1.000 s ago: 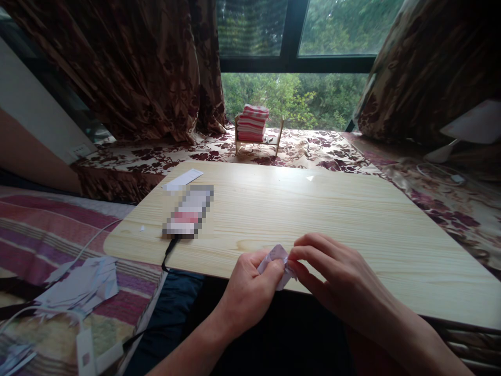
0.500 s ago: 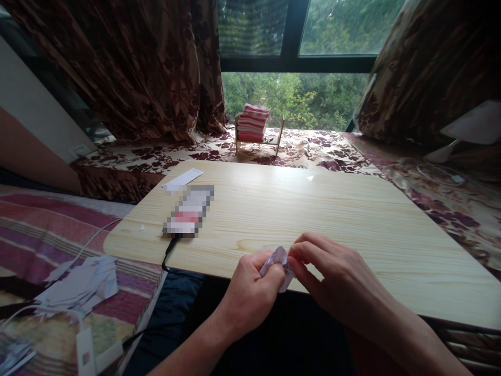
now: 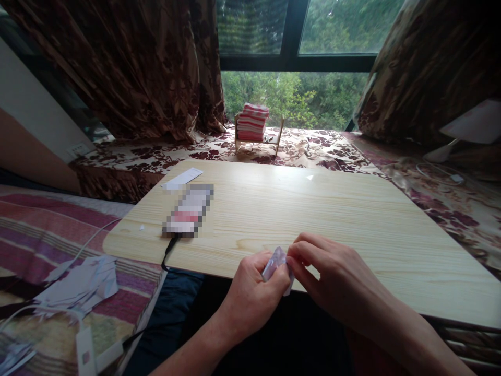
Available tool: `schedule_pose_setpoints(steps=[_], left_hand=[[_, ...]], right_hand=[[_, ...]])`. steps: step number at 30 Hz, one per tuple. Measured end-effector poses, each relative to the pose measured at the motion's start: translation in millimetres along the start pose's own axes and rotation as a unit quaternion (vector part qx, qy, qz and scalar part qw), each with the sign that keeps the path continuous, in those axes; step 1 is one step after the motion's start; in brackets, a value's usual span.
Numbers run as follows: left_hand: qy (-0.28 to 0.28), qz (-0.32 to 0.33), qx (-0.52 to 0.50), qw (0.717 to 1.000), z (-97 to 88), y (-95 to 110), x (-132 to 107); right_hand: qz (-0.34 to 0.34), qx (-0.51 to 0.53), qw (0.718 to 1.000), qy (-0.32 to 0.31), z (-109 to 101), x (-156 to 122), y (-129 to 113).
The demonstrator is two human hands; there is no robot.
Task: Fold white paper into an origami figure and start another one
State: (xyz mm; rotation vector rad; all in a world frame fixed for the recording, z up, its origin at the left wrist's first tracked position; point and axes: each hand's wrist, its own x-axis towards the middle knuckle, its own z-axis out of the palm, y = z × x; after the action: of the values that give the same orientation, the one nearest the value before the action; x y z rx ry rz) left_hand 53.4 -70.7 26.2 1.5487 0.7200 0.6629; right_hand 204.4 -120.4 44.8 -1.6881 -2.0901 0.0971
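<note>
A small folded piece of white paper (image 3: 275,261) is held just over the front edge of the wooden table (image 3: 332,209). My left hand (image 3: 252,290) is closed around it, the thumb pressing on its near face. At the paper's right edge, the thumb and index finger of my right hand (image 3: 338,277) are pinched together on it. Its lower part pokes out beneath my left thumb; the folds inside the grip are hidden.
On the table's left lie a blurred-out phone (image 3: 190,211) with a black cable (image 3: 169,251) and a white paper strip (image 3: 182,178). Cut papers (image 3: 84,284) are heaped on the striped bedding (image 3: 135,282). A small rack (image 3: 278,140) holds folded pink-and-white cloths (image 3: 252,122) by the window.
The paper has turned slightly in my left hand and looks narrower, with my left thumb shifted a little right across it. My right fingers remain at its edge.
</note>
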Motion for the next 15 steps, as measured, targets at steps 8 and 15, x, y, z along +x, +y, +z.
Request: schedule_pose_setpoints(steps=[8,15], left_hand=[[0.013,-0.006,0.015,1.000,0.9,-1.7,0.7],[0.033,-0.021,0.010,0.999,1.5,-1.5,-0.7]], right_hand=[[0.032,0.052,0.998,-0.021,-4.6,0.1,-0.6],[0.110,0.177,0.978,-0.024,-7.9,-0.2,7.4]])
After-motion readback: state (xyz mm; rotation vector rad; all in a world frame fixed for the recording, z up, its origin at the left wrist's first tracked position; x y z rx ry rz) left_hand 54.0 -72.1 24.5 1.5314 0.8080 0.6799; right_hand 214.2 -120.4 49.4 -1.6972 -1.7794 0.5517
